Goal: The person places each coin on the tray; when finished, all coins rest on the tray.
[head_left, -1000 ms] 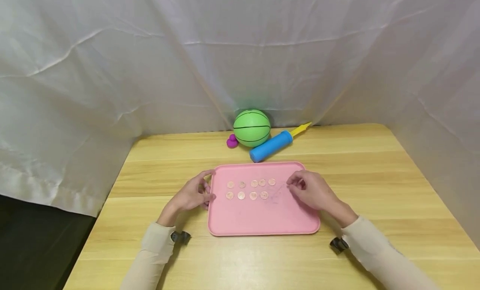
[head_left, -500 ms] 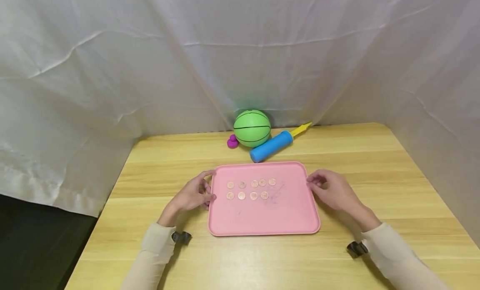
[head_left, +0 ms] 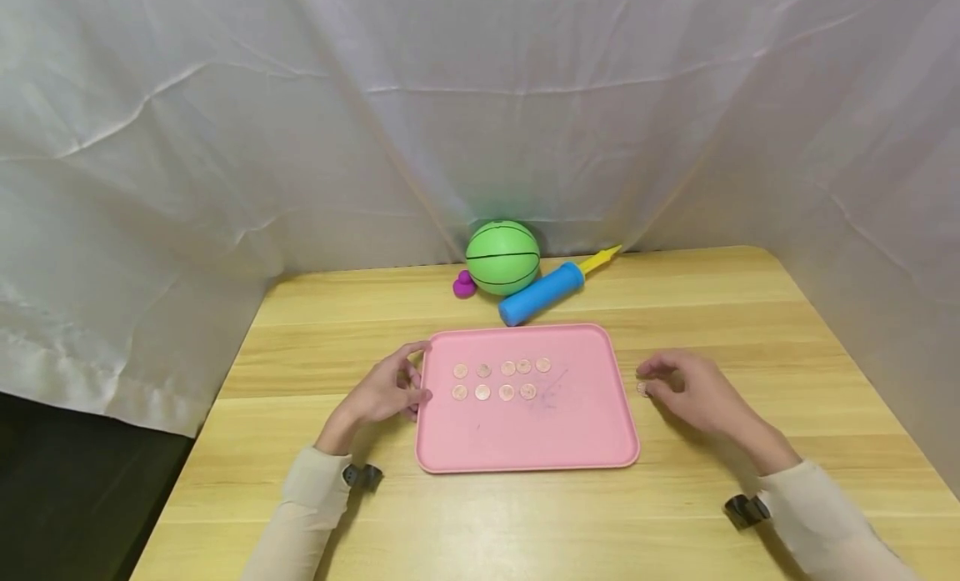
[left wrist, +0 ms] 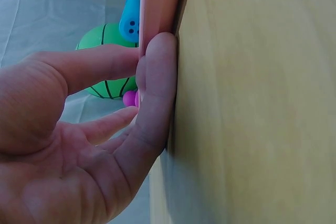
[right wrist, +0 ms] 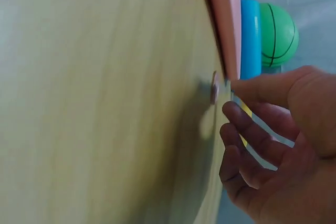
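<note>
A pink tray (head_left: 525,448) lies on the wooden table, with several copper-coloured coins (head_left: 482,392) in two rows on it. My left hand (head_left: 382,389) holds the tray's left edge, thumb on the rim and fingers along its outer side; in the left wrist view fingers (left wrist: 152,87) curl against the tray wall (left wrist: 157,3). Right of the tray, my right hand (head_left: 693,393) hovers low over the table, thumb and forefinger slightly parted. One coin (head_left: 642,388) is just at the thumb tip; in the right wrist view this coin (right wrist: 214,87) shows apart from the fingers, near the tabletop.
Behind the tray, a blue hand pump (head_left: 543,293) with a yellow end lies beside a green ball (head_left: 503,257). A small purple object (head_left: 464,284) touches or nearly touches the ball's left side. A grey-white curtain (head_left: 480,131) hangs around the table (head_left: 337,306).
My right hand has moved right, from over the tray, past its right rim, to the table. A coin now shows by its thumb. My left hand has stayed at the tray's edge.
</note>
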Demonstrator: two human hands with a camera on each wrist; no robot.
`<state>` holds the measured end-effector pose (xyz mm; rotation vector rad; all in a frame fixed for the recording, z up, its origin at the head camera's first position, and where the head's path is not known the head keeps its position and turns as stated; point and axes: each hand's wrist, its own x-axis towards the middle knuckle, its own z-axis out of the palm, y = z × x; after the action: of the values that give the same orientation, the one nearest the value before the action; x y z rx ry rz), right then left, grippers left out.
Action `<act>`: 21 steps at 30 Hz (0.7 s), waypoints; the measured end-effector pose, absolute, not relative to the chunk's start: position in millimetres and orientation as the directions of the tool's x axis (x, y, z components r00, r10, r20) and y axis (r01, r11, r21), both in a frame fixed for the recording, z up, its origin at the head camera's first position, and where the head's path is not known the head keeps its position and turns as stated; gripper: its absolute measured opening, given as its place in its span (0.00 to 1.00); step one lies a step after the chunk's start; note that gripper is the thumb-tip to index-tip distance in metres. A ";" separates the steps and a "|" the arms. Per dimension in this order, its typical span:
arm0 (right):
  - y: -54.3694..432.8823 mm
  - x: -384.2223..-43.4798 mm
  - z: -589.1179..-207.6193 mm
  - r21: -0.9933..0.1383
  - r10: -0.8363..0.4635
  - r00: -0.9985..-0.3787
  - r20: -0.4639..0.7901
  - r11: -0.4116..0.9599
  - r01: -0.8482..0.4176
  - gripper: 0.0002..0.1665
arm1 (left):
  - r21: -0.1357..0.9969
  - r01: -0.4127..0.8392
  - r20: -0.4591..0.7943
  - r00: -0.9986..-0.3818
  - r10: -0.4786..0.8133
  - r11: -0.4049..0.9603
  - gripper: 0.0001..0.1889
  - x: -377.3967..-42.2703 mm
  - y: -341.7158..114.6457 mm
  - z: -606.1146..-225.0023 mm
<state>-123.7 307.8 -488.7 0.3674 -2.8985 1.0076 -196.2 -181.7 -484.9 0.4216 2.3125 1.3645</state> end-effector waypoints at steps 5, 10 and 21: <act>309.4 -121.5 -489.5 -0.574 -0.214 -0.969 0.123 0.781 -0.246 0.10 | 0.883 0.039 -0.202 -0.868 0.453 0.468 0.44 -196.0 -182.3 -484.9; 309.6 -124.0 -489.9 -0.571 -0.211 -0.972 0.101 0.788 -0.230 0.08 | 0.884 0.035 -0.204 -0.868 0.453 0.466 0.44 -196.2 -182.9 -485.9; 312.4 -131.0 -493.3 -0.620 -0.229 -0.973 0.013 0.762 -0.188 0.10 | 0.884 0.035 -0.206 -0.866 0.456 0.466 0.44 -195.9 -182.0 -485.2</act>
<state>-131.0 312.4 -493.3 0.3563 -3.0080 1.0476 -195.9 -182.0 -485.2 0.4113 2.3023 1.3748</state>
